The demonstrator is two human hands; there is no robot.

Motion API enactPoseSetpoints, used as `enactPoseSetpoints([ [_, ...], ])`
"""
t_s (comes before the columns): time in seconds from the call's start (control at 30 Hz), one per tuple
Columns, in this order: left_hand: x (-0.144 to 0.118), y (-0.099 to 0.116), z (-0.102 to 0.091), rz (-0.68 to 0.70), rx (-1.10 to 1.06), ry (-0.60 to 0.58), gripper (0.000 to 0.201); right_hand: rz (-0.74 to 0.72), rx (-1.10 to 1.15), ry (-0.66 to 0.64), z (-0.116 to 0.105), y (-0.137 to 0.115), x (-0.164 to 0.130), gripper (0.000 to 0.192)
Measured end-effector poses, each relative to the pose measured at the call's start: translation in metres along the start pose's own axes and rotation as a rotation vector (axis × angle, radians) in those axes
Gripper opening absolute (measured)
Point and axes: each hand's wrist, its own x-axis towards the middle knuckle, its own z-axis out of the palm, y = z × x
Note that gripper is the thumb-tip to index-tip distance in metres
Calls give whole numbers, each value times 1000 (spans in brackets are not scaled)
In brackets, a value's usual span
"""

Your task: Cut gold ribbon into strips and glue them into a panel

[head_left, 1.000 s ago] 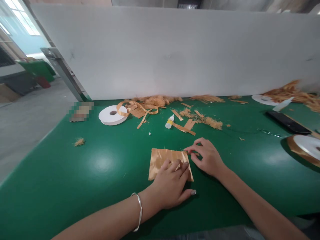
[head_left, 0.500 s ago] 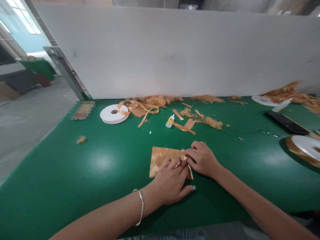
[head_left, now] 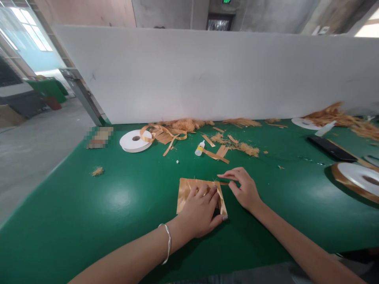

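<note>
A piece of shiny golden-tan ribbon woven or laid into a flat panel (head_left: 185,191) lies on the green table. My left hand (head_left: 199,211), with a silver bangle at its wrist, rests flat on it with fingers stretched and covers much of its middle and right part. At the panel's upper right corner is my right hand (head_left: 241,187), its thumb apart from its extended fingers. A short tan strip end (head_left: 224,183) sticks out of the panel's right edge below those fingertips. Whether the thumb touches that strip I cannot tell.
Beyond the hands stand a small glue bottle (head_left: 199,148), a white ribbon roll (head_left: 136,141), loose ribbon strips (head_left: 220,152) and frayed fibres (head_left: 248,149). To the right are a black phone (head_left: 331,148) and another ribbon roll (head_left: 355,175). A white partition (head_left: 201,75) borders the back.
My right hand has lifted off the panel's right edge and its fingers have opened out. My left thumb has moved up onto the panel's lower right corner. The camera view has tilted up slightly.
</note>
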Motion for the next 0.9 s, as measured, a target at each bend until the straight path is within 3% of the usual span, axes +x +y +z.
enactPoseSetpoints([
  [0.17, 0, 1, 1, -13, -9, 8, 53, -134, -219, -51, 2, -4, -5, 26],
  [0.33, 1, 1, 2, -27, 14, 12, 51, -188, -251, -81, 4, -8, -3, 22],
  [0.73, 0, 1, 1, -17, 31, 9, 52, 83, -127, -170, 2, -6, 1, 18],
  [0.9, 1, 1, 0, -21, 12, -2, 49, 132, -68, -58, -1, -10, -7, 28],
])
